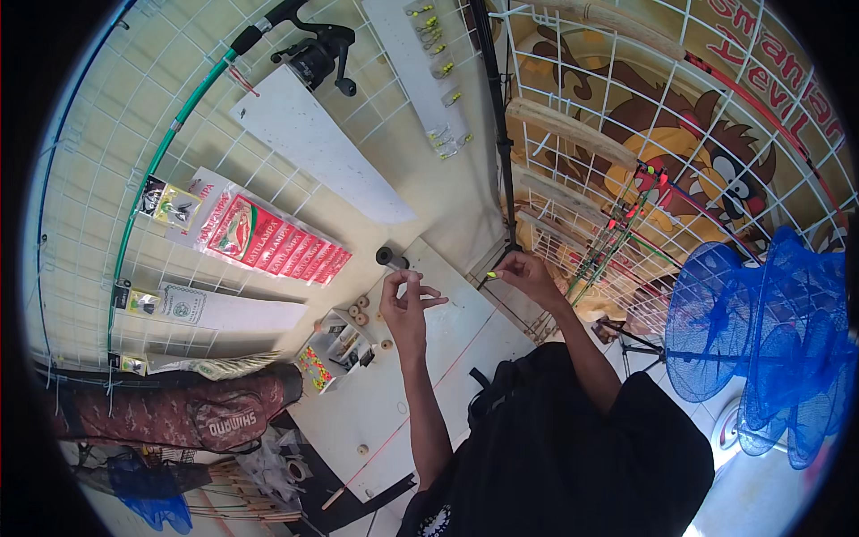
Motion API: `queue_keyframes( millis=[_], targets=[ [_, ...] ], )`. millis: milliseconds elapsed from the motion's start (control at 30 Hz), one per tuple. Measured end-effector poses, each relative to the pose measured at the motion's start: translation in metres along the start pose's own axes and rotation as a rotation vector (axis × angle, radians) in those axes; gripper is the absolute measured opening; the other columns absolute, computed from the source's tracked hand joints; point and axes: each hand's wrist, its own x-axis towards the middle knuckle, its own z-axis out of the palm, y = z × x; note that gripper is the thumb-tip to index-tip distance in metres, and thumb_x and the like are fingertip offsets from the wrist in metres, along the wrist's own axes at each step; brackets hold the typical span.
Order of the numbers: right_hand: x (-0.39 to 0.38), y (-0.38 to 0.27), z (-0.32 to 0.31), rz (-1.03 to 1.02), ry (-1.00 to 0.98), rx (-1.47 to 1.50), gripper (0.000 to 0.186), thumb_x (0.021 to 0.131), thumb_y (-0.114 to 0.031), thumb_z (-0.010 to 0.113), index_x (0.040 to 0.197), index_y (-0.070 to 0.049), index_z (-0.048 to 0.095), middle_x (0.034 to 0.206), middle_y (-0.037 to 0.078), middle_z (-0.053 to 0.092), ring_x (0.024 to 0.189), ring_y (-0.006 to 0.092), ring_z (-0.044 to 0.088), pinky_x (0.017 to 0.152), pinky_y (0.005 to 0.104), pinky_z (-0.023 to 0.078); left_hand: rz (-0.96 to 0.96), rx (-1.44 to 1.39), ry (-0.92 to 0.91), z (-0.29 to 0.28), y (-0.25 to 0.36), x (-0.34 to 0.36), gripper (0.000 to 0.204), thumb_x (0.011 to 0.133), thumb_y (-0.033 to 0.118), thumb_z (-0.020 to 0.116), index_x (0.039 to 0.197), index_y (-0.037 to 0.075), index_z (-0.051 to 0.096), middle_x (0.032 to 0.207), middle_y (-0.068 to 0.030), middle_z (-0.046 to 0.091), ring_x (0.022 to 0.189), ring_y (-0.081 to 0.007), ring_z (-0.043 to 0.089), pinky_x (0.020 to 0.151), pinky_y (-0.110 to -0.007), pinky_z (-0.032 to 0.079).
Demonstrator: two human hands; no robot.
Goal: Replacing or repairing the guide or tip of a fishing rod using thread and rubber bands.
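Both of my hands are raised above a white table (452, 349). The thumb and index finger of my left hand (407, 309) are pinched together, while its other fingers stick out toward the right. Whatever that pinch holds is too thin or small to make out. Opposite it, my right hand (530, 279) grips a small yellow-green bead (491, 275) between its fingertips. A gap separates the two hands, and I cannot tell whether a fine line runs between them. Just beyond my left hand lies a dark spool (392, 259).
A compartment box (340, 349) with colourful beads stands at the table's left, near small round spools (361, 313). A thin red rod (425, 391) crosses the table. Wire racks carry a fishing reel (315, 58), red packets (273, 237) and rods. Blue net traps (756, 340) hang right.
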Motion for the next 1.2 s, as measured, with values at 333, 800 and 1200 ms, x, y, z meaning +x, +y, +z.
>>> queue_keyframes(
  millis=[333,800,1200],
  targets=[
    [-0.003,-0.002,-0.004,0.182,-0.123,0.277,0.014,0.090,-0.013,0.065,0.099,-0.003,0.062,0.094,0.005,0.069,0.086,0.0079,0.061,0.080,0.0224,0.046,-0.018,0.017,0.029,-0.007,0.007,-0.009,0.021,0.096,0.018,0.056,0.098,-0.002,0.052,0.094,-0.0108,0.053,0.066,-0.0167,0.063,0.053,-0.032,0.061],
    [-0.005,-0.011,0.005,0.118,-0.080,0.299,0.014,0.084,-0.009,0.071,0.093,-0.001,0.064,0.091,0.006,0.068,0.086,0.0102,0.063,0.079,0.0250,0.050,0.021,0.041,0.012,-0.012,0.018,-0.012,0.020,0.096,0.017,0.056,0.099,-0.002,0.052,0.090,-0.0101,0.053,0.065,-0.0166,0.062,0.049,-0.030,0.059],
    [-0.004,-0.010,0.004,0.087,-0.042,0.172,0.017,0.080,-0.007,0.074,0.094,-0.001,0.066,0.084,0.003,0.068,0.078,0.0074,0.063,0.070,0.0220,0.049,0.002,0.092,0.015,-0.019,0.018,-0.016,0.021,0.094,0.018,0.059,0.099,-0.001,0.053,0.090,-0.0107,0.054,0.064,-0.0175,0.062,0.047,-0.030,0.057]
  ],
)
